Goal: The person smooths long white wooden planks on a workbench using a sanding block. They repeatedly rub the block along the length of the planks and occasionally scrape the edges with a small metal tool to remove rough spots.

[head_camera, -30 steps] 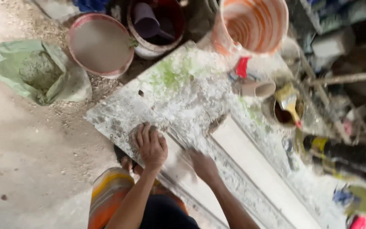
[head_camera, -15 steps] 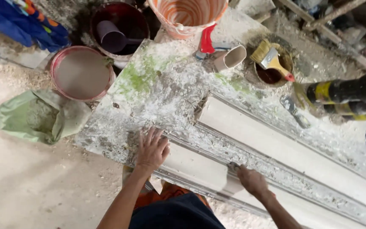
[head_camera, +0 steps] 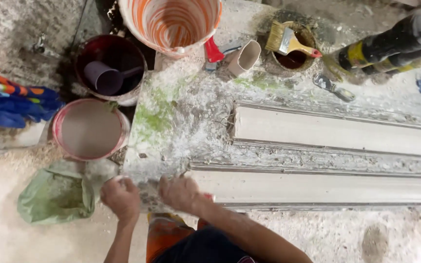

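Three buckets [head_camera: 171, 24], two long white mouldings [head_camera: 337, 134], one paintbrush [head_camera: 288, 41], one green bag [head_camera: 57, 195].

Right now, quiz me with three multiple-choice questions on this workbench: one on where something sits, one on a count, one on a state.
1. Where does the paintbrush rest?
A. across a small tin
B. on the floor
C. inside the purple scoop

2. How many long white mouldings lie on the bench?
A. one
B. two
C. four

3. What is in the pink-rimmed bucket?
A. it is filled with a pale mix
B. it is upside down
C. it is covered by a lid

Answers: 1 A, its bristles overhang the tin; 2 B, the upper moulding and the lower moulding run parallel; 3 A, a smooth grey-beige surface shows.
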